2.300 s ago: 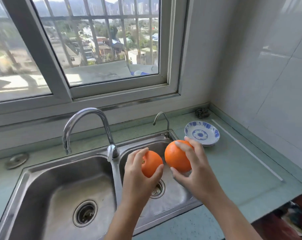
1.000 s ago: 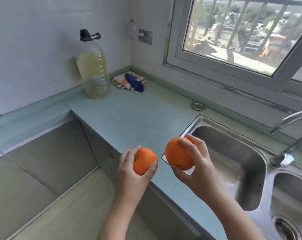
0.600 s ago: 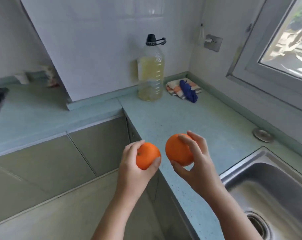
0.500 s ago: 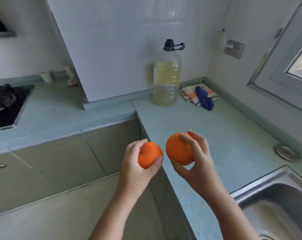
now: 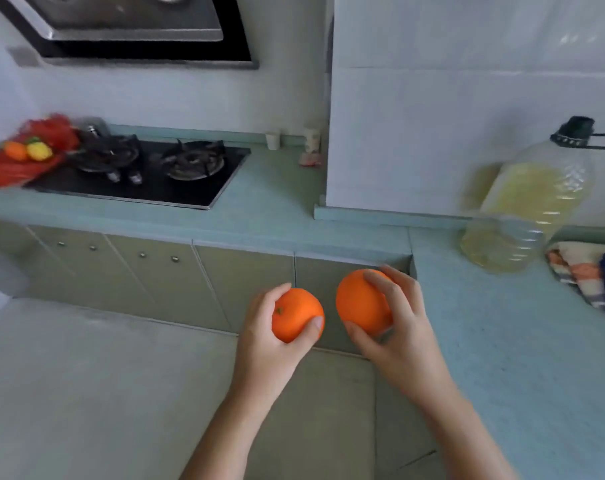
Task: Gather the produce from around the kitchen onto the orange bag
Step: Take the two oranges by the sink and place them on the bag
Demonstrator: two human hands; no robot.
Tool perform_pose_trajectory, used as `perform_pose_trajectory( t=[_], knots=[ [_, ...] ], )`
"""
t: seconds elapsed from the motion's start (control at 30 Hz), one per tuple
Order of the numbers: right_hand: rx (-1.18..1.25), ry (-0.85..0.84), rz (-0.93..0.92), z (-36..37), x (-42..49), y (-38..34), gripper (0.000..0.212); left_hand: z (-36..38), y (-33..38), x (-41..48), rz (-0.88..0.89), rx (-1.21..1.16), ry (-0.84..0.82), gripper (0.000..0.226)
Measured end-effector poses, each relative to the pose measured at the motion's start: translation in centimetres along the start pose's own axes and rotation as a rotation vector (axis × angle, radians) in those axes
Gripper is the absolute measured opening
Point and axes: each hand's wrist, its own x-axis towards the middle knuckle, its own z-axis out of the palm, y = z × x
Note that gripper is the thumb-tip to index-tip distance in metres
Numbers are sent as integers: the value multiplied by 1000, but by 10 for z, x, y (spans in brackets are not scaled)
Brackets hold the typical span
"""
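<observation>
My left hand (image 5: 264,344) grips a small orange (image 5: 294,318) with its stem dimple facing me. My right hand (image 5: 403,327) grips a larger orange (image 5: 360,306). I hold both side by side at chest height, over the floor in front of the cabinet corner. Far off at the left edge, the orange bag (image 5: 6,171) lies on the counter beside the stove. A small orange fruit (image 5: 15,150) and a yellow fruit (image 5: 39,150) rest on it.
A black two-burner gas stove (image 5: 145,171) sits in the teal counter (image 5: 266,202) under a range hood (image 5: 128,29). A large oil bottle (image 5: 529,202) and a folded cloth (image 5: 585,271) stand on the counter at right. Cabinet doors (image 5: 155,282) run below.
The view has swung left from the sink, past the oil bottle, to the stove and the orange bag. Both hands have kept their oranges in the same grip throughout.
</observation>
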Motion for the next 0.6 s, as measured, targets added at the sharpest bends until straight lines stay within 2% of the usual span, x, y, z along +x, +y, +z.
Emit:
perform_pose_trajectory(
  t=[0.33,0.6],
  knots=[
    [71,-211,-161,126,66,-58,61,-108,-69,47,-110,28,258,56],
    [141,-369,-282,282,136,-136,59,-247,-148,104,-216,19,427,50]
  ],
)
